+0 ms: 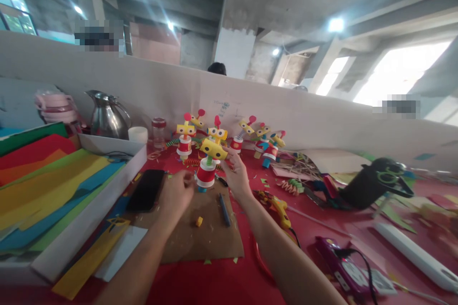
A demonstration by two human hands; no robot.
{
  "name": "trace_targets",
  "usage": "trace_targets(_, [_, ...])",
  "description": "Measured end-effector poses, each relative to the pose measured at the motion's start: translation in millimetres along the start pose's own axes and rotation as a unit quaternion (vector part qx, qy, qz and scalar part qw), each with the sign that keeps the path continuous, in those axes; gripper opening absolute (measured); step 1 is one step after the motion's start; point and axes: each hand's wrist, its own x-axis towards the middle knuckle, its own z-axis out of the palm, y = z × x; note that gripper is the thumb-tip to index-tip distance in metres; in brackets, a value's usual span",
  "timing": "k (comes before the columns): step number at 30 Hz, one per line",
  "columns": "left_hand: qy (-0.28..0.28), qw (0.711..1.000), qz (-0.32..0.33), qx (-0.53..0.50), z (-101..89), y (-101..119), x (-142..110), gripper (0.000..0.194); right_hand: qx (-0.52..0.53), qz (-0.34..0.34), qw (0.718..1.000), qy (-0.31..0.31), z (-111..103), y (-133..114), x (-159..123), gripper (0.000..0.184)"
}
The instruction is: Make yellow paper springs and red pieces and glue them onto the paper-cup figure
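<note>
A paper-cup robot figure (209,162), red and white with a yellow box head, stands at the far edge of a brown cardboard sheet (200,233). My right hand (236,176) rests beside it with fingers spread, the fingertips touching the yellow head. My left hand (177,195) hovers just left of the cup body with fingers curled; whether it pinches anything is not clear. A small yellow piece (199,221) and a dark pen (224,209) lie on the cardboard.
Several finished cup robots (243,140) stand in a row behind. Other things nearby: black phone (146,189), a box of coloured paper (46,190) at left, steel jug (107,116), yellow glue gun (279,207), black pouch (368,183), purple power strip (343,267). A grey partition wall runs behind the red table.
</note>
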Motion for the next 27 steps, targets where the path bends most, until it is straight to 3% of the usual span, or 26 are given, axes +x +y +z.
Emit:
trace_targets(2, [0.069,0.996,0.048,-0.033,-13.7,12,10,0.018,-0.008,-0.004,1.000,-0.007,-1,0,1,0.039])
trace_targets(4, [0.097,0.987,0.095,-0.084,-17.9,23,24,0.023,-0.023,-0.011,1.000,-0.013,-1,-1,2,0.039])
trace_targets(6, [0.075,0.981,0.081,-0.161,-14.6,32,39,0.026,-0.031,-0.019,0.999,-0.016,0,-1,4,0.039])
trace_targets(10, [-0.006,0.968,-0.011,-0.249,-1.9,37,58,0.022,-0.040,-0.029,0.999,-0.023,0,-2,8,0.040])
trace_targets(14, [-0.012,0.974,0.026,-0.223,3.9,33,62,0.020,-0.088,-0.047,0.995,-0.003,-7,-11,5,0.040])
trace_targets(18, [0.015,0.985,0.069,-0.155,6.0,25,63,0.019,-0.173,-0.027,0.982,0.064,-16,-17,-31,0.036])
trace_targets(20, [0.026,0.987,0.086,-0.133,6.6,23,64,0.018,-0.191,0.030,0.981,-0.018,-14,-14,-61,0.026])
trace_targets(21, [0.033,0.987,0.093,-0.127,6.6,22,64,0.018,-0.214,0.054,0.970,-0.098,-12,-12,-76,0.025])
trace_targets(23, [0.044,0.987,0.098,-0.119,6.2,21,63,0.016,-0.282,0.062,0.942,-0.170,-6,-8,-102,0.031])
trace_targets(25, [0.052,0.987,0.094,-0.116,5.4,20,62,0.013,-0.320,0.063,0.926,-0.190,-1,-7,-117,0.038])
trace_targets(27, [0.053,0.988,0.088,-0.119,4.3,19,60,0.011,-0.313,0.061,0.933,-0.165,-1,-9,-119,0.033])
